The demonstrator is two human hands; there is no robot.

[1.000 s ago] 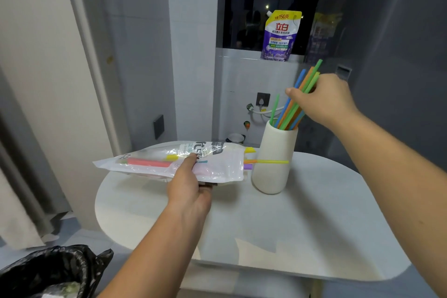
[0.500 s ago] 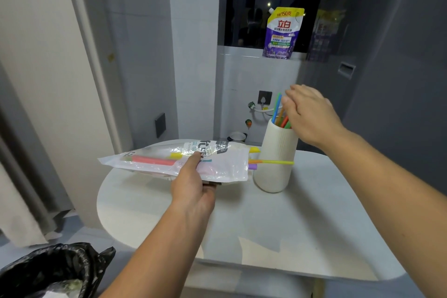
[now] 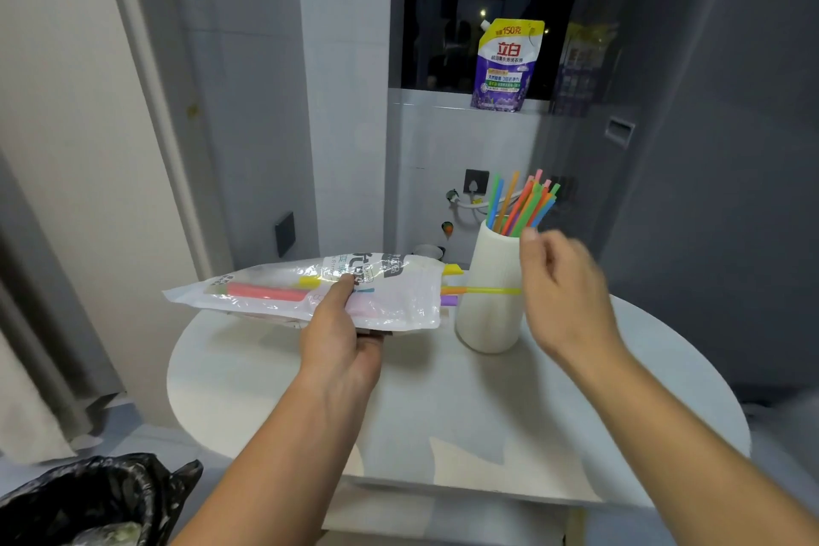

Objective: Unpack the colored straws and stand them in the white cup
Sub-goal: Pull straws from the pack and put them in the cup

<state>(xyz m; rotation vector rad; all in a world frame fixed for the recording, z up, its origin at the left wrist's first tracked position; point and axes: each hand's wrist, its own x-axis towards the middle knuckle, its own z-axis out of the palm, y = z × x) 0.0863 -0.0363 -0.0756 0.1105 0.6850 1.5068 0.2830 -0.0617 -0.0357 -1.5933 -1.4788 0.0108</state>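
Left hand (image 3: pixel 339 339) clamped on a clear plastic straw packet (image 3: pixel 310 290), thumb on top, fingers (image 3: pixel 370 335) curled underneath, holding it level above the white worktop (image 3: pixel 443 403). Inside the packet, a pink straw (image 3: pixel 266 292) and a yellow one; yellow, orange and purple straw ends (image 3: pixel 452 290) poking out of its open right end, one thin yellow straw (image 3: pixel 496 290) reaching across the front of the white cup (image 3: pixel 492 293). Cup upright on the worktop, just right of the packet. Bundle of colored straws (image 3: pixel 520 204) standing in the cup, fanned and leaning right. Right hand (image 3: pixel 563 293) blurred, just beside the cup's right side, fingers loosely curled and grasping nothing. Purple detergent pouch (image 3: pixel 505 64) on the window ledge behind. Black bin bag (image 3: pixel 93 497) at lower left.
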